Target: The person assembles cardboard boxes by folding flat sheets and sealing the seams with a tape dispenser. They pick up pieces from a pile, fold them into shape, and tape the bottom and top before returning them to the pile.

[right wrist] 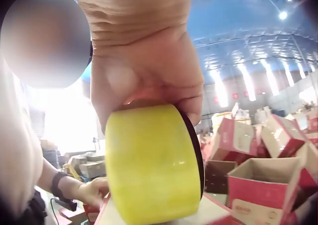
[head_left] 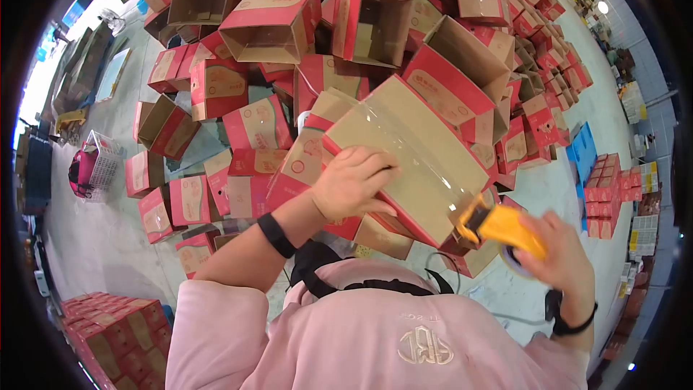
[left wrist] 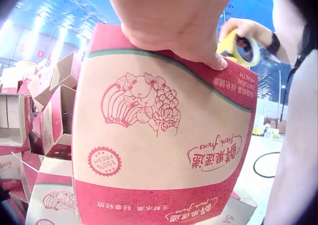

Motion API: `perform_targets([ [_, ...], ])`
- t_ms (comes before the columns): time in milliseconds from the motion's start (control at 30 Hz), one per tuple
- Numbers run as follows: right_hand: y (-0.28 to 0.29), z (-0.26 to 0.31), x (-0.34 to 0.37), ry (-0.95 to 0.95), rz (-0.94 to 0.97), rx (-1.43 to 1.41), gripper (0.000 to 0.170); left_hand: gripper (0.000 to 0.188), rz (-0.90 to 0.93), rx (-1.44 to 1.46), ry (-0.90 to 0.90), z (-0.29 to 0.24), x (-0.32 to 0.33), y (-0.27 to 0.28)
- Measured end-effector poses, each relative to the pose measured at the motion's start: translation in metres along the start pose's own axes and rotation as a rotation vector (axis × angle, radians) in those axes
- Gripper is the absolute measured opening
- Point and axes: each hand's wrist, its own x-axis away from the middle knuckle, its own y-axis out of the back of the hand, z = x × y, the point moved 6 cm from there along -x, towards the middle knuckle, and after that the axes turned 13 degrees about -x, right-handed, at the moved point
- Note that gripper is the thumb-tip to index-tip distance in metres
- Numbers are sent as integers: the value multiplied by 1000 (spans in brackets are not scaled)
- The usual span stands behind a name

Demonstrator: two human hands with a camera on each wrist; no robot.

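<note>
One rectangular cardboard box (head_left: 429, 155) bears relaxed left fingers (head_left: 375, 166); right fingers (head_left: 552, 232) grip a yellow plastic tape dispenser (head_left: 512, 231)

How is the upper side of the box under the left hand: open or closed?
Closed: flaps lie flat on the box, clear tape across them.

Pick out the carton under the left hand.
The fruit-print carton with clear tape along its plain upward face and the yellow tape dispenser at one end; no hand rests on the cartons heaped beyond.
</note>
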Motion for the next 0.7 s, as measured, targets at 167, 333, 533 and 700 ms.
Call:
perform_targets([
  [167,-117,-96,-6,-62,69,-70,52,61,46,-17,-26,-13,-5,-1],
  [333,-160,-93,-85,-65,-68,74,45,50,32,99,323,43,-3,26],
  [533,-47,-95,-164,-123,-148,233,24,53,321,210,308,38,39,53],
  [700,67,-25,-279,46,-347,86,37,68,178,176,-122,-8,15,26],
])
